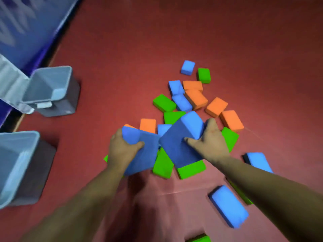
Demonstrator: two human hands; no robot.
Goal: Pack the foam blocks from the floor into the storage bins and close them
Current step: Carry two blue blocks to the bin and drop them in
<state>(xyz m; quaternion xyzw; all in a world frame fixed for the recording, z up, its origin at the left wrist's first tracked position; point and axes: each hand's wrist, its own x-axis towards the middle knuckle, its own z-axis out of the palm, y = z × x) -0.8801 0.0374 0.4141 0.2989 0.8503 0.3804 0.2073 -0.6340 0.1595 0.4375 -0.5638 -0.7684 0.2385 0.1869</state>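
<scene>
Two blue foam blocks held just above the heap on the red floor: left block clamped in the left hand, thumb curled across its near face; right block gripped by the right hand, thumb on the broad face, fingers round the far edge. Beneath and beyond, loose green blocks, orange blocks and blue blocks, some overlapping, a few lying apart at right. Well off to the left, two open storage bins, near bin and far bin, lid flap folded back, beside a blue banner.
</scene>
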